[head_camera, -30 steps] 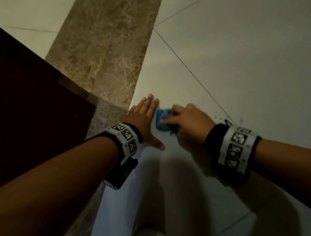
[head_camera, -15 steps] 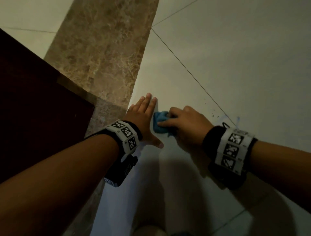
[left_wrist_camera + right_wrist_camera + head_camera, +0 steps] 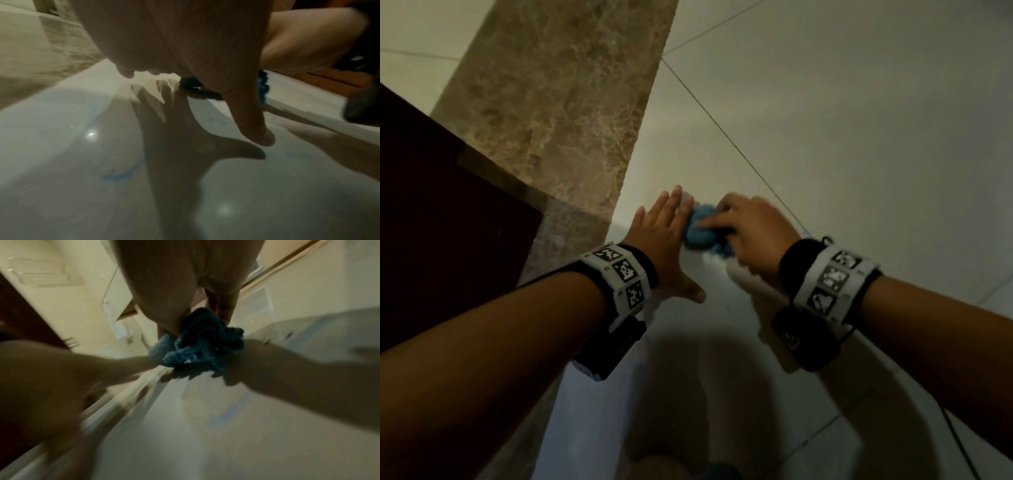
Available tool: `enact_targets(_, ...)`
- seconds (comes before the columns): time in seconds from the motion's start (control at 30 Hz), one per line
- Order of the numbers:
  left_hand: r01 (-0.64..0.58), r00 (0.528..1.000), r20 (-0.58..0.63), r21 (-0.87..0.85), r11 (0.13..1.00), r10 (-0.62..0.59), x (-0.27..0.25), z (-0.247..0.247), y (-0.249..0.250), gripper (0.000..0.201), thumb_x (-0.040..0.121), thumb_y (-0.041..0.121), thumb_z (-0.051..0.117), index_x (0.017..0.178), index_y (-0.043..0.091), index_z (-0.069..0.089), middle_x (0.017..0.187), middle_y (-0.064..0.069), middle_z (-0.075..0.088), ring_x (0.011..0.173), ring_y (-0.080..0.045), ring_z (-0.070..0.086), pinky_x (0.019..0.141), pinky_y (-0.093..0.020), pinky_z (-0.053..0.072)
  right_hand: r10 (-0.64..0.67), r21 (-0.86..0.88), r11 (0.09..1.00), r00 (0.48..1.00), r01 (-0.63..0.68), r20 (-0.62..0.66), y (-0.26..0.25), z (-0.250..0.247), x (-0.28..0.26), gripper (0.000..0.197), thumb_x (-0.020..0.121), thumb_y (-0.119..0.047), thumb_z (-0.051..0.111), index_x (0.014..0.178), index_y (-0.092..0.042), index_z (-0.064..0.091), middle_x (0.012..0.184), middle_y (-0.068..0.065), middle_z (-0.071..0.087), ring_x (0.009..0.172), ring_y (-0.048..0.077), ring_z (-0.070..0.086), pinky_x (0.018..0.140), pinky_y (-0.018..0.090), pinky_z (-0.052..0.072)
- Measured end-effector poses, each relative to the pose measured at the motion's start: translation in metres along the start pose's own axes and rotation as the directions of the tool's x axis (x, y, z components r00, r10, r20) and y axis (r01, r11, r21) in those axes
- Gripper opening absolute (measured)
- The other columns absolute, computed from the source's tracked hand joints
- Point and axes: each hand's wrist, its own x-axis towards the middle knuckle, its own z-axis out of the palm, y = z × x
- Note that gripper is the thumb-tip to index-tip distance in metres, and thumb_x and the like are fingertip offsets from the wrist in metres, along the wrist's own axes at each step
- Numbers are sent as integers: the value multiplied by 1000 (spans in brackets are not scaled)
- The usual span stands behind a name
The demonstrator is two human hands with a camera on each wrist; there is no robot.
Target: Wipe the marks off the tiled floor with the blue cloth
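Two hands low: right hand (image 3: 748,233) clutched blue cloth (image 3: 700,229), left hand (image 3: 664,240) flat, fingers spread on tiled floor (image 3: 859,154). Risk: bunched cloth skipping faint blue marks (image 3: 121,176).

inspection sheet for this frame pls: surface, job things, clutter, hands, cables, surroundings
Surface: pale glossy tiled floor, dark grout lines; faint blue marks left on it.
Job's things: blue cloth, bunched, on the floor.
Clutter: nothing seen.
Grippers: left hand flat on the floor, fingers spread, beside the cloth; right hand grips the cloth, blurred.
Cables: thin dark cable trailing from the right wristband.
Surroundings: brown marble strip; dark wooden panel at left.
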Motion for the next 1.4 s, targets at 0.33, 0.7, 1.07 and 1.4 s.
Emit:
enact_targets(0.33, -67, 995, 76, 41, 997, 63, 16, -3, 34, 150, 56, 75, 73, 146, 14, -30, 154, -4, -34, 145, -23, -23, 118, -42, -5, 216, -33, 975, 972, -220, -90, 46, -6, -12, 34, 90, -23, 55, 123, -30, 58, 124, 5, 49, 102, 22, 43, 85, 6, 25)
enact_targets(0.7, -73, 996, 60, 53, 996, 69, 13, -4, 33, 148, 56, 74, 73, 147, 15, -26, 155, -3, -32, 145, -21, -21, 121, -43, -1, 293, -34, 953, 945, -301, -143, 87, -33, -14, 41, 88, -13, 54, 124, -33, 58, 120, 6, 52, 108, 30, 48, 90, 20, 32)
enact_targets(1.07, -58, 997, 55, 61, 996, 55, 17, -2, 32, 151, 53, 74, 75, 147, 15, -27, 155, -2, -31, 146, -22, -21, 121, -44, 1, 279, 1, 960, 956, -280, -97, 72, -22, -9, 34, 91, -28, 51, 124, -37, 55, 123, 2, 47, 108, 26, 46, 85, 18, 30)
enact_targets(1.4, -57, 997, 53, 77, 995, 53, 18, 0, 32, 149, 55, 76, 73, 147, 14, -28, 155, -4, -32, 146, -23, -20, 121, -45, 2, -89, -175, 978, 983, 116, 159, 21, -6, -47, 44, 88, -27, 57, 128, -44, 49, 124, -9, 46, 104, 20, 39, 78, 25, 26)
